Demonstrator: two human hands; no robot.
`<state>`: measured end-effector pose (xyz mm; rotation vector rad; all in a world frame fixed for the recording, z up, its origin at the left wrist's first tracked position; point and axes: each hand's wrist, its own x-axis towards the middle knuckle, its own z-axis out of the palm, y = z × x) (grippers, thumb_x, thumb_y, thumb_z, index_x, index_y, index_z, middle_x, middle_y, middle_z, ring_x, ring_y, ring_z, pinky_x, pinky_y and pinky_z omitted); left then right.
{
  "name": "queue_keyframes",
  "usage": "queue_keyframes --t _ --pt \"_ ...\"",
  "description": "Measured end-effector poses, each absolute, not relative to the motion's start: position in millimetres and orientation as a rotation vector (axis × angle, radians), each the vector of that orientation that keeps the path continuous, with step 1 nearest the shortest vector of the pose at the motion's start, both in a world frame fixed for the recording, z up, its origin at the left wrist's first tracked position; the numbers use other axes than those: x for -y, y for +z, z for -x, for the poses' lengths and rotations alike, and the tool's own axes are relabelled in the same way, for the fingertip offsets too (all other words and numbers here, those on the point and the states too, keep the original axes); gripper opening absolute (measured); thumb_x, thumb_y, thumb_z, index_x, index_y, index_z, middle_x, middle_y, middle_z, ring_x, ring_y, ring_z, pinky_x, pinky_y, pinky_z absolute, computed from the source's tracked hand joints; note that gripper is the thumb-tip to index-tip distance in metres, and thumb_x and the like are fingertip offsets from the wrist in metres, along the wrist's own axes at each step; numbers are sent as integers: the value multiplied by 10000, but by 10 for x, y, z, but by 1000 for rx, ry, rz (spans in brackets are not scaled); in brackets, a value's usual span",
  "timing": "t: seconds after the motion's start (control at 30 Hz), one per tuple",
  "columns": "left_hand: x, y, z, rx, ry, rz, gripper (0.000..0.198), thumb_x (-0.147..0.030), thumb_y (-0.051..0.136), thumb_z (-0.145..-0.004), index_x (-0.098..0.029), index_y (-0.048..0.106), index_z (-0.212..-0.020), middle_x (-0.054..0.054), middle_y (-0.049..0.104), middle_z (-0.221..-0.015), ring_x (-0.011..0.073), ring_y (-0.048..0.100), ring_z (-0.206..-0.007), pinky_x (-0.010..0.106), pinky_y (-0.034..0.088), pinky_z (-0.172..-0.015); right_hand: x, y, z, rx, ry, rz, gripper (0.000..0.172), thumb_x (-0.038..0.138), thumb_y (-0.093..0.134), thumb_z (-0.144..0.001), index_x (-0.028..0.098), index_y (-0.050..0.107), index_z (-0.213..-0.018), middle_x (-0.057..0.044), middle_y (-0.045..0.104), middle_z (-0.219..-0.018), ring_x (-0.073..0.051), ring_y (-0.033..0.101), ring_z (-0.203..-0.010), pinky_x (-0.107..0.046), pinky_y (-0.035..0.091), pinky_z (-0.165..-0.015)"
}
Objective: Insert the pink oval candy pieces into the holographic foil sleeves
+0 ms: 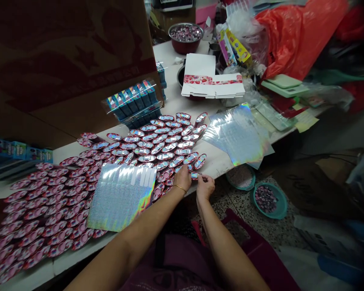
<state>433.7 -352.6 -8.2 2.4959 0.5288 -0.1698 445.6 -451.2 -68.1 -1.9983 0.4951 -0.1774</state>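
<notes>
Many small oval-topped packs (166, 155) with red rims stand in close rows across the white table. Those at the far right have shiny silver tops, while those on the left show pink tops. At the table's front edge, my left hand (183, 178) is closed among the packs; what its fingers grip is hidden. My right hand (205, 187) is beside it, thumb and fingers pinched at the right end of one silver-topped oval pack (194, 175). A holographic sticker sheet (121, 198), with several pale strips at its upper right, lies over the packs left of my hands.
More holographic sheets (241, 133) overlap the table's right edge. Blue boxes in clear trays (133, 101) stand behind the packs, beside a large carton (69, 60). A flattened white box (212, 79) and a metal bowl (186, 36) are farther back. Teal basins (283, 208) sit on the floor.
</notes>
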Motion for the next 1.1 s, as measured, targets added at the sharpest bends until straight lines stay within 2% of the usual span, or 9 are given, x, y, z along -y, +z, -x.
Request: queue_keyframes --t 0.13,0.3,0.37,0.43,0.5,0.63,0.73,0.87,1.1 --pt "3526 -105 -4330 -566 -82 -2473 274 -129 492 -720 -166 486 -991 112 510 -1065 203 541 -908 302 410 -757 4498 -732 -4501 -627 -94 1843 343 324 657 -537 145 536 -804 25 517 -666 -113 471 -600 -249 403 -631" --pt "3070 -134 -4138 -650 120 -2285 265 -221 515 -730 -179 492 -991 38 561 -890 148 543 -783 268 429 -713 4568 -736 -4582 -626 123 1688 317 370 636 -543 128 554 -730 42 523 -593 -98 452 -525 -245 400 -548" --pt "2611 -99 -3943 -717 254 -2236 305 -288 484 -756 -181 480 -1041 39 563 -915 130 545 -713 260 441 -671 4654 -655 -4591 -590 147 1699 334 376 648 -536 119 579 -737 33 527 -591 -105 451 -525 -254 398 -547" --pt "2058 -35 -3679 -775 393 -2337 322 -316 456 -767 -163 495 -1048 72 559 -982 156 552 -781 286 450 -709 4702 -523 -4562 -477 60 1801 388 374 669 -537 115 604 -818 2 552 -673 -123 472 -589 -274 406 -607" --pt "1538 33 -3369 -769 460 -2544 335 -335 451 -767 -171 517 -1052 87 555 -1062 202 517 -969 340 407 -854 4616 -362 -4487 -179 -86 1953 405 377 654 -597 136 608 -919 -39 565 -811 -150 498 -714 -297 405 -704" --pt "977 52 -2828 -740 346 -2850 396 -385 418 -799 -205 495 -1143 77 463 -1267 226 369 -1195 384 281 -996 3884 -67 -4213 683 -34 2011 236 314 478 -800 196 619 -949 -62 560 -930 -174 494 -889 -312 386 -802" --pt "949 -60 -2636 -805 231 -2929 481 -424 426 -800 -208 437 -1230 80 365 -1360 250 264 -1271 419 213 -1030 3105 29 -4004 1044 28 2169 263 267 432 -836 208 584 -1042 -75 551 -999 -191 461 -925 -327 355 -817" --pt "1067 -207 -2570 -926 159 -2904 542 -447 410 -809 -221 363 -1299 79 287 -1406 276 197 -1298 463 183 -1026 2386 -39 -3884 1238 59 2456 319 288 450 -834 216 503 -1140 -91 516 -1069 -223 410 -957 -349 323 -791" --pt "1120 -253 -2545 -966 167 -2817 566 -475 381 -817 -220 330 -1319 82 256 -1419 280 150 -1313 495 137 -1029 2223 -200 -3749 1349 -31 2591 268 169 362 -856 147 535 -1059 -114 513 -1042 -212 401 -894 -332 319 -731"
